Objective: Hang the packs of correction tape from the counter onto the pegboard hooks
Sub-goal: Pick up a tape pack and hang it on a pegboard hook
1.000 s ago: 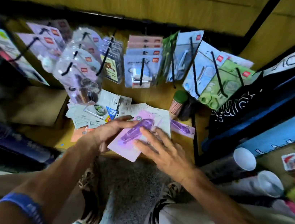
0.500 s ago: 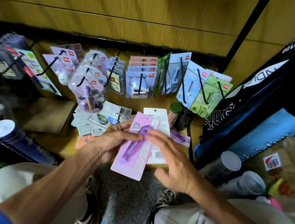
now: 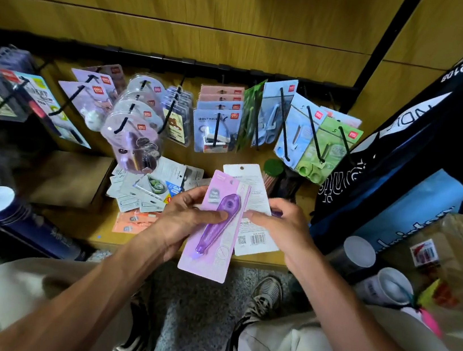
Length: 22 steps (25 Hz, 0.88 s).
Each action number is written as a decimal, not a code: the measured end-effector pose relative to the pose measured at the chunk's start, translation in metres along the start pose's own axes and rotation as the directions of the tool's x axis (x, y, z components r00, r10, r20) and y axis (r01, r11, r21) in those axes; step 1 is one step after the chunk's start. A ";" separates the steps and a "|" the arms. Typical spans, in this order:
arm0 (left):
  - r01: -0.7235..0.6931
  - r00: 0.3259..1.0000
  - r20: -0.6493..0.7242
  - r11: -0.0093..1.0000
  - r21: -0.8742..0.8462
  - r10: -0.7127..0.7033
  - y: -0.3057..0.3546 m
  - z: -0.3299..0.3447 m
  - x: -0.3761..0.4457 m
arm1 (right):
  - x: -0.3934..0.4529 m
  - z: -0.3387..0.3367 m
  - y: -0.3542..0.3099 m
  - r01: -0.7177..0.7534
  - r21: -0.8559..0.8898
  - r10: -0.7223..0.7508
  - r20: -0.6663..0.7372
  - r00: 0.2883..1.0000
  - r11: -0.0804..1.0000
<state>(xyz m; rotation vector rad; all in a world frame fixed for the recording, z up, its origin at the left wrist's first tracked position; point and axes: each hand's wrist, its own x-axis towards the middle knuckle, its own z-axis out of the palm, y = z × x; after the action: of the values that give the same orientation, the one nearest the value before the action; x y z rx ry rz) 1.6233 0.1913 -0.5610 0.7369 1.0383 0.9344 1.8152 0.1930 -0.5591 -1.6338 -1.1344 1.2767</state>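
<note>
We see a glossy clear plastic blister on the purple pack's [image 3: 212,226] matt card; wood-grain counter [image 3: 69,179]; speckled rough floor [image 3: 200,305].

- One wide-angle view only, worn on the person's head; no second view shared the scene.
- It looked forward and steeply down, taking in the wooden tabletop [image 3: 74,224], the person's knees and shoes.
- The two hands sat close beneath it at centre; the pegboard hooks [image 3: 284,120] lay farther off toward 12 o'clock.
- Straight edges bowed near the frame's borders.
</note>
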 end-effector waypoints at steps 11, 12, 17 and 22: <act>-0.078 0.973 -0.225 0.993 -0.092 0.056 -0.012 0.009 0.001 | -0.023 0.020 -0.001 0.330 -0.201 -0.345 -0.042 0.938 0.922; -0.093 0.972 -0.223 0.993 -0.076 0.074 -0.014 0.010 0.000 | -0.026 0.024 0.001 0.370 -0.219 -0.374 0.025 0.927 0.903; -0.155 0.972 -0.197 0.977 -0.148 0.124 -0.018 0.010 -0.005 | -0.027 0.033 0.018 0.357 -0.212 -0.351 0.067 0.934 0.910; -0.205 0.971 -0.165 0.955 -0.217 0.171 -0.015 0.012 -0.010 | -0.029 0.030 0.011 0.136 -0.077 -0.145 -0.140 0.979 0.988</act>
<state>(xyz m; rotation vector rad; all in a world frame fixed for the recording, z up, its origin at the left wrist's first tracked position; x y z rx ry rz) 1.6364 0.1748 -0.5660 0.5849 0.9749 1.2674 1.7852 0.1634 -0.5674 -1.6355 -1.1908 1.0231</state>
